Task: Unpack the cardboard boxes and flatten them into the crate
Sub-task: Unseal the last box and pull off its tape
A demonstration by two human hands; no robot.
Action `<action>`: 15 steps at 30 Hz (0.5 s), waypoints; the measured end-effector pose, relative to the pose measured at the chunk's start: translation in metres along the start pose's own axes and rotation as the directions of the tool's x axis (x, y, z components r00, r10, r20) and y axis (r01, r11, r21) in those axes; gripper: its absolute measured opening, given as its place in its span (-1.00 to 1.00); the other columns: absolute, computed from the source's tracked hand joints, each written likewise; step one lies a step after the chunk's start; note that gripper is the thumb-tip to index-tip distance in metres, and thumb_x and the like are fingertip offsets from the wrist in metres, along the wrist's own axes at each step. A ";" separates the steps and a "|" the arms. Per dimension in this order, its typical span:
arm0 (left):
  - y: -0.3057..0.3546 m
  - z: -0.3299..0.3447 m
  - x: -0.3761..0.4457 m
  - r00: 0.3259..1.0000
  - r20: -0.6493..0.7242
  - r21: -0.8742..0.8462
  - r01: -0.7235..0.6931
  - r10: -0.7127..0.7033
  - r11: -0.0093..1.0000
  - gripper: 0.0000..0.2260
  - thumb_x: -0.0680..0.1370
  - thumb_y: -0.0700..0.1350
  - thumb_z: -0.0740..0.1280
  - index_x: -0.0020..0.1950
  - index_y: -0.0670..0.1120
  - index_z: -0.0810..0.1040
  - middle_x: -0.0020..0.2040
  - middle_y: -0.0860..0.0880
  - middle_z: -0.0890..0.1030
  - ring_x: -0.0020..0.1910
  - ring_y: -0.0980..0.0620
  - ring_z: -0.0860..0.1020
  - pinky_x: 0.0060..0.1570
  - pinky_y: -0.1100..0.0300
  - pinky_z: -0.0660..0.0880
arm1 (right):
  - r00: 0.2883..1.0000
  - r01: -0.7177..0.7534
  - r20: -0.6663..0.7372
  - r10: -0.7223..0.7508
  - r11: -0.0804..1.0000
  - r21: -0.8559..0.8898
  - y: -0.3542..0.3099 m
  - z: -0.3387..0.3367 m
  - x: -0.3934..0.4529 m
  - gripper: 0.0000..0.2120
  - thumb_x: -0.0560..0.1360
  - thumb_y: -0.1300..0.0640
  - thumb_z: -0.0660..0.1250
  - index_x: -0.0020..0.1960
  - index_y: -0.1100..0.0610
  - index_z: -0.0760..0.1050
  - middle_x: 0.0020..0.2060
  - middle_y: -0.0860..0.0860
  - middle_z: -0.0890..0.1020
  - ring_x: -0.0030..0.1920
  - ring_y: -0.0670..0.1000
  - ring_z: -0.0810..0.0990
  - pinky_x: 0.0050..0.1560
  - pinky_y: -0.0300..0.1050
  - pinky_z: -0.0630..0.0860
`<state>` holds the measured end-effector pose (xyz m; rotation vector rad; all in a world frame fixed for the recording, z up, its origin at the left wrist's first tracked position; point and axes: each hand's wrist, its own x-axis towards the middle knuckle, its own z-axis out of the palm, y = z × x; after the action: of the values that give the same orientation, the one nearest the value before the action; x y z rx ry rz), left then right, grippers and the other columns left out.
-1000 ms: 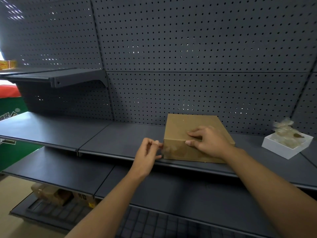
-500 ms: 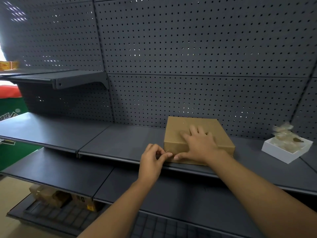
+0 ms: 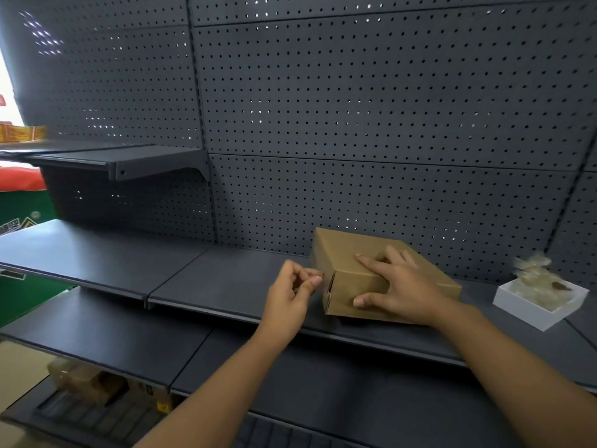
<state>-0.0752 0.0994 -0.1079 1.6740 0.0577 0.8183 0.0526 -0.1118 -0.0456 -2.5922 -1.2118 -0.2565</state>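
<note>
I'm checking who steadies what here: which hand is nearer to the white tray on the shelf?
The right hand. It rests on the cardboard box, on the side toward the white tray. The left hand is beyond the box's far corner, further from the tray.

Cardboard box (image 3: 352, 253): turned since a second ago, near-left corner now raised off the shelf (image 3: 206, 279), side flap showing a gap at that corner. Right hand (image 3: 400, 286): shifted from fingertip press on the lid to spread over lid and front face. Left hand (image 3: 290, 292): drawn slightly left, fingers curled just beside the corner
</note>
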 end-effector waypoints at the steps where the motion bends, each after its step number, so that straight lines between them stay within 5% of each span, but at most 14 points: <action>1: 0.003 0.004 0.003 1.000 0.006 -0.009 -0.008 0.009 1.000 -0.84 0.65 -0.23 0.36 -0.04 -0.19 0.39 0.02 -0.07 0.71 0.14 -0.04 0.67 0.25 -0.13 0.57 | 1.000 0.018 -0.014 -0.017 0.999 0.051 0.006 -0.003 -0.003 0.10 0.16 -0.76 0.05 0.59 -0.27 0.22 0.12 -0.14 0.33 0.21 -0.06 0.27 0.34 0.02 0.36; 8: 0.012 0.033 0.011 1.000 -0.002 -0.189 0.014 -0.015 0.982 -0.88 0.72 -0.25 0.23 0.03 -0.17 0.30 -0.04 -0.25 0.67 -0.02 -0.18 0.70 0.15 -0.09 0.64 | 0.995 0.074 0.037 -0.088 0.957 0.279 0.053 -0.028 -0.037 -0.17 0.30 -0.50 0.43 0.51 -0.44 0.24 0.21 -0.28 0.33 0.34 -0.21 0.28 0.45 -0.06 0.28; 12: 0.007 0.057 0.004 0.996 0.084 0.016 -0.036 0.035 0.999 -0.88 0.72 -0.14 0.23 0.24 0.02 0.45 0.08 -0.02 0.63 0.07 0.10 0.62 0.13 0.20 0.56 | 0.993 0.046 0.093 -0.078 0.949 0.311 0.067 -0.027 -0.057 -0.19 0.35 -0.42 0.48 0.51 -0.49 0.18 0.36 -0.37 0.25 0.44 -0.26 0.21 0.55 0.04 0.18; 15: 0.003 0.073 -0.002 0.994 0.102 0.130 -0.040 0.027 0.991 -0.84 0.74 -0.09 0.17 0.22 0.16 0.44 -0.02 0.02 0.62 -0.10 0.09 0.57 -0.07 0.06 0.54 | 0.985 -0.032 0.174 -0.024 0.948 0.316 0.059 -0.030 -0.067 -0.20 0.34 -0.55 0.31 0.52 -0.47 0.15 0.48 -0.32 0.20 0.53 -0.10 0.14 0.60 0.21 0.00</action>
<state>-0.0386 0.0357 -0.1088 1.8434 0.0143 0.7679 0.0536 -0.2061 -0.0449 -2.3718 -1.1915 0.1620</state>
